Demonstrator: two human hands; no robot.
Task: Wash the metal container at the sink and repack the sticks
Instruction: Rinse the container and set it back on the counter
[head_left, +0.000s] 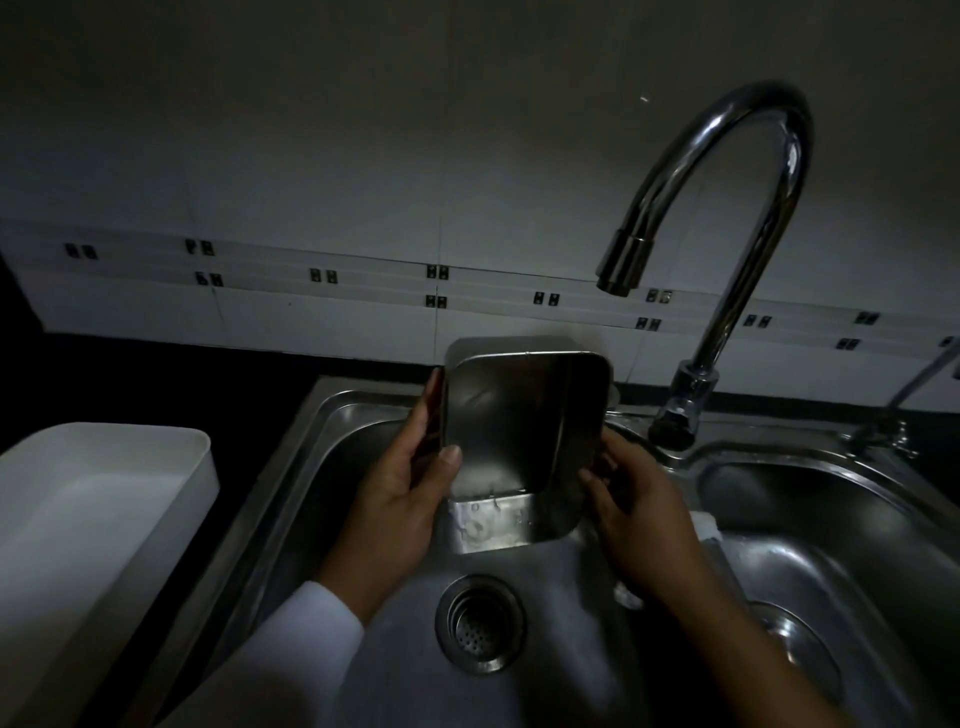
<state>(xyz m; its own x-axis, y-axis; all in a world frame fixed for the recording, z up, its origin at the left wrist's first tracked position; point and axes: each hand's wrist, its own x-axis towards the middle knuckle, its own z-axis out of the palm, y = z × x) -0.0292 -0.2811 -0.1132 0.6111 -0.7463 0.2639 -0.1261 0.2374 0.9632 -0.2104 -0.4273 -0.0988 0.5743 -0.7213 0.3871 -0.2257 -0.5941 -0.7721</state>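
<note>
A square metal container (519, 431) with rounded corners is held tilted over the left basin of the steel sink (332, 415), its open mouth facing me. Wet streaks or foam show on its lower inner wall. My left hand (400, 499) grips its left side, thumb on the rim. My right hand (634, 514) holds its right side from below. The curved tap (727, 218) arches above to the right, and no water runs from its spout. No sticks are in view.
A white plastic tray (98, 499) sits on the dark counter left of the sink. The drain strainer (480, 623) lies below the container. A second basin (831, 545) is to the right. A tiled wall stands behind. The scene is dim.
</note>
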